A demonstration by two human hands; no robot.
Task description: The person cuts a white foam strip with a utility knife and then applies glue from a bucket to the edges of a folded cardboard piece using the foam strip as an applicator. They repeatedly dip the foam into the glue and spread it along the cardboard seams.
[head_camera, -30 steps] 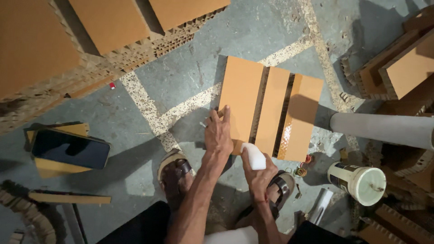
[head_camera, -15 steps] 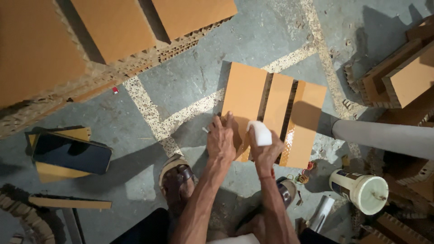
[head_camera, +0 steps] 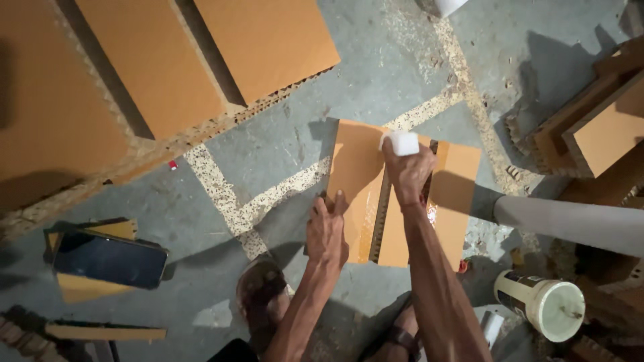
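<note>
A folded piece of brown cardboard (head_camera: 355, 181) lies flat on the grey concrete floor (head_camera: 282, 141), straddling a pale speckled line (head_camera: 268, 201) set into the floor, with a strip of honeycomb core showing along a dark gap between its panels. The surface near the middle looks glossy and wet. The right hand (head_camera: 408, 173) is closed around a small white block (head_camera: 402, 143), perhaps a sponge, and presses it on the upper edge of the cardboard near the gap. The left hand (head_camera: 327, 231) lies flat and open, fingers spread, on the lower left part of the same cardboard, holding nothing. Below the arms, 2 feet in brown sandals (head_camera: 263, 295) stand on the floor. To the right of the cardboard a grey tube (head_camera: 570, 221) lies across the floor, and below it stands a white tub (head_camera: 542, 303) with a dark label. Further right are stacked cardboard blocks (head_camera: 604, 141). At the upper left, 3 large brown honeycomb boards (head_camera: 261, 40) lie side by side. At the lower left a dark phone (head_camera: 111, 258) rests on a small piece of cardboard, with a thin cardboard strip (head_camera: 104, 332) below it. A tiny red bit (head_camera: 173, 165) lies on the floor near the boards.
</note>
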